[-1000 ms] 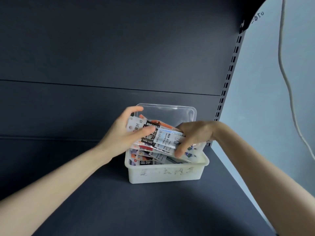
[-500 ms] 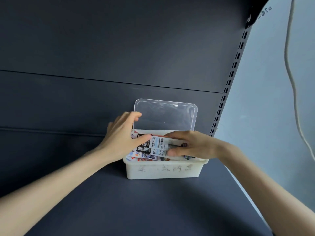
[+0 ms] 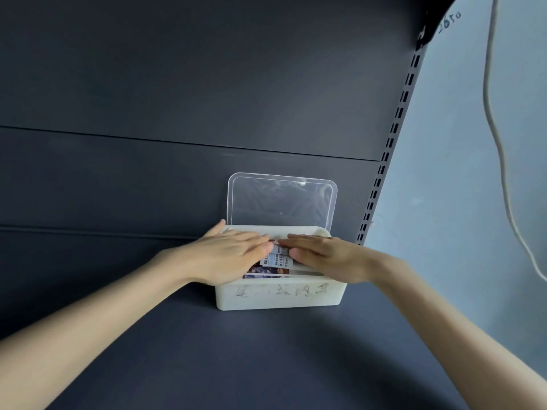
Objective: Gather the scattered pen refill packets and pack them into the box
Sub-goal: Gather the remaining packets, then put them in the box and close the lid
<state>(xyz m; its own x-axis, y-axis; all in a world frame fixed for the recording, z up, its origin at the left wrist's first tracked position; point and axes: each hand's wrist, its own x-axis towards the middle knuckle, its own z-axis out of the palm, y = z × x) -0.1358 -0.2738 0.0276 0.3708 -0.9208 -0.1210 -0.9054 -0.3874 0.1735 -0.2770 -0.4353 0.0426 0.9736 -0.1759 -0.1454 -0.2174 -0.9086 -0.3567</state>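
Observation:
A white plastic box (image 3: 281,297) with faint writing on its front wall stands on the dark shelf. Its clear hinged lid (image 3: 281,199) is up and leans on the back panel. Pen refill packets (image 3: 276,260) lie stacked inside, mostly covered by my hands. My left hand (image 3: 229,255) rests flat, palm down, on the left part of the stack. My right hand (image 3: 324,257) lies flat on the right part, fingertips nearly meeting the left hand's. Neither hand grips a packet; both press on top with straight fingers.
The dark shelf board (image 3: 251,359) stretches in front of the box. A slotted upright (image 3: 387,149) runs along the shelf's right side, with a pale wall (image 3: 461,173) and a hanging cable (image 3: 500,149) beyond it.
The bundle of packets held above the box went down into it. Both hands let go of their grip and flattened on top of the stack.

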